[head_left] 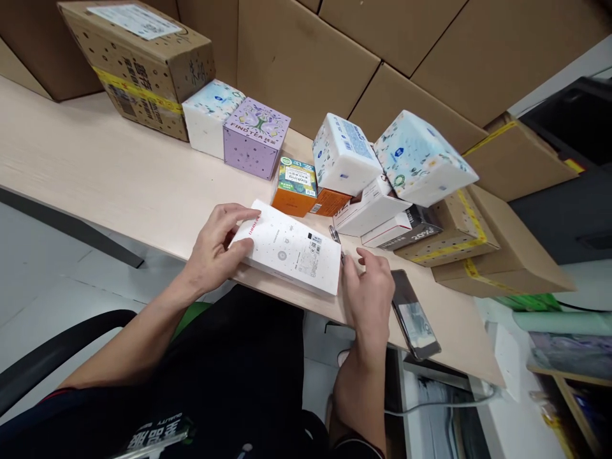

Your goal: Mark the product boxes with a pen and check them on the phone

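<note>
A flat white box (291, 250) with red lettering, small grey symbols and a barcode label lies near the front edge of the table. My left hand (220, 245) grips its left end, thumb on top and fingers along the far side. At the box's right end is my right hand (369, 290), fingers loosely curled, thumb and index finger apart with nothing visible between them. Just beyond the box's right corner lies a dark pen-like object (335, 234), partly hidden by the box. A dark phone (415, 315) rests right of my right hand.
Behind the white box stand an orange tea-like carton (294, 191), a purple box (255, 137) and tissue packs (347, 153). Cardboard boxes (143, 76) stand at the back left, more at the right (507, 255). A chair armrest (62, 344) is at lower left.
</note>
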`<state>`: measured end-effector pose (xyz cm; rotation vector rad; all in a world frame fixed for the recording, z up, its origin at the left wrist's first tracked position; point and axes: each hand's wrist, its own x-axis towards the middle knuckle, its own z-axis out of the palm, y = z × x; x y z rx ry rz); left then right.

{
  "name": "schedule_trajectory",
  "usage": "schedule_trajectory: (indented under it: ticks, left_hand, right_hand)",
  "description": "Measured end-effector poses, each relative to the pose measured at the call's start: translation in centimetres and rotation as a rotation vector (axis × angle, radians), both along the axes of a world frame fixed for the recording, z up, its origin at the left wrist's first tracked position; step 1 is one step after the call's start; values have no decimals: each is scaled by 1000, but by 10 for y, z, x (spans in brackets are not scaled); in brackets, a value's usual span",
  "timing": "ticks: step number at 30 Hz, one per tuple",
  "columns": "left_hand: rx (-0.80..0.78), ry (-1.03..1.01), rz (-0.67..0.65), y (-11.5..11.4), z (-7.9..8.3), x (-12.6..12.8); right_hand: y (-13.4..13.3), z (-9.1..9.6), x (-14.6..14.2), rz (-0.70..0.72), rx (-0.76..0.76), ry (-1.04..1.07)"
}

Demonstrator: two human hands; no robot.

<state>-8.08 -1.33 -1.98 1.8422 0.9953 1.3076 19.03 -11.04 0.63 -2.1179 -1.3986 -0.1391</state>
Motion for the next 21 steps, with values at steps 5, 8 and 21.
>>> schedule_trajectory:
  ticks: [5, 8, 21]
  left_hand:
    - [5, 39, -23, 2, -3, 0]
    - [0, 43, -46, 3, -4, -1]
    - [-262, -12, -190, -3, 8, -3]
  right_hand:
    - [15, 12, 2, -12, -430, -97]
    - [18, 9, -1, -6, -419, -97]
    - [11, -12, 10, -158, 560, 147]
